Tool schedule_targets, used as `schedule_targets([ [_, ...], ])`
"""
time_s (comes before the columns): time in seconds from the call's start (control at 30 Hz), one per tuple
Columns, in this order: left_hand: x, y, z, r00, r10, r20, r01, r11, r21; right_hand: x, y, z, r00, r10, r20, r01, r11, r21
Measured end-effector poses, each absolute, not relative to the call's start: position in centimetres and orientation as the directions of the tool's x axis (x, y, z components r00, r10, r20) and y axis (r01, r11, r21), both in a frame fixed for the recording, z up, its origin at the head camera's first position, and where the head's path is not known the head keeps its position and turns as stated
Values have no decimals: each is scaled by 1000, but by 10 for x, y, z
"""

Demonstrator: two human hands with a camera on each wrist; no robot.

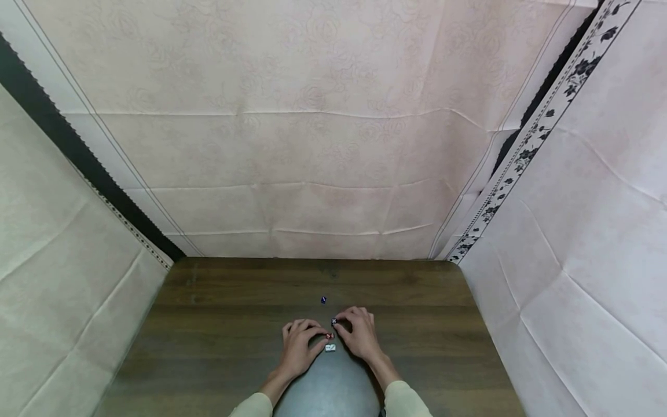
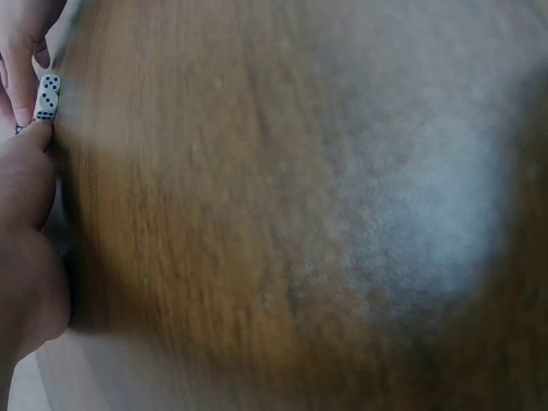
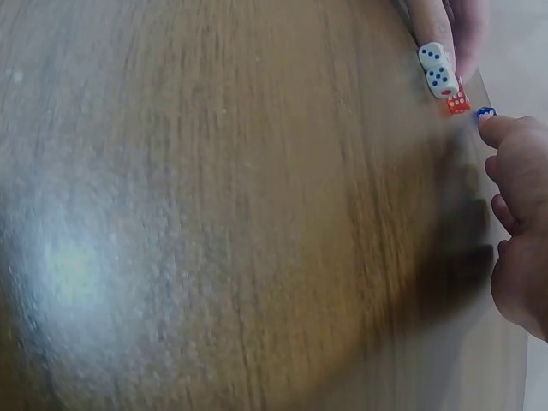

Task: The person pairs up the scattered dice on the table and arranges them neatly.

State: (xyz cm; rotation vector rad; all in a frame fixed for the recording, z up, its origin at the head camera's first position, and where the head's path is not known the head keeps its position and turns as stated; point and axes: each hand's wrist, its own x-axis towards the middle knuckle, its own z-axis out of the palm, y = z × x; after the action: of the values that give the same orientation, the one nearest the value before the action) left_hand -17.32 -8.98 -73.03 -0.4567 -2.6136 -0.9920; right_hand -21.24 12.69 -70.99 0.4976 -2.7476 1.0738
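Two white dice (image 1: 330, 347) sit side by side on the wooden table, nearest the person. Just beyond them are red dice (image 1: 330, 336), which the thumb and index finger of my left hand (image 1: 299, 347) pinch from the left. Thumb and forefinger of my right hand (image 1: 361, 333) pinch a dark blue die (image 1: 334, 321) a little past the red ones. In the right wrist view the white dice (image 3: 437, 70), a red die (image 3: 458, 101) and the blue die (image 3: 486, 113) show in a line. The left wrist view shows the white dice (image 2: 48, 97); the fingers mostly hide the others.
Another blue die (image 1: 323, 300) lies alone farther back on the table (image 1: 234, 330). Pale cloth hangs behind the table (image 1: 312, 174) and along both its sides. A bright glare marks the table between the forearms.
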Motion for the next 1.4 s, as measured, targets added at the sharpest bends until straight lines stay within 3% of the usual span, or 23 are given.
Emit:
schedule_targets([
  [1.4, -175, -92, -732, -921, 186, 343, 371, 685, 627, -214, 119, -722, -918, -264, 296, -393, 704, -591],
])
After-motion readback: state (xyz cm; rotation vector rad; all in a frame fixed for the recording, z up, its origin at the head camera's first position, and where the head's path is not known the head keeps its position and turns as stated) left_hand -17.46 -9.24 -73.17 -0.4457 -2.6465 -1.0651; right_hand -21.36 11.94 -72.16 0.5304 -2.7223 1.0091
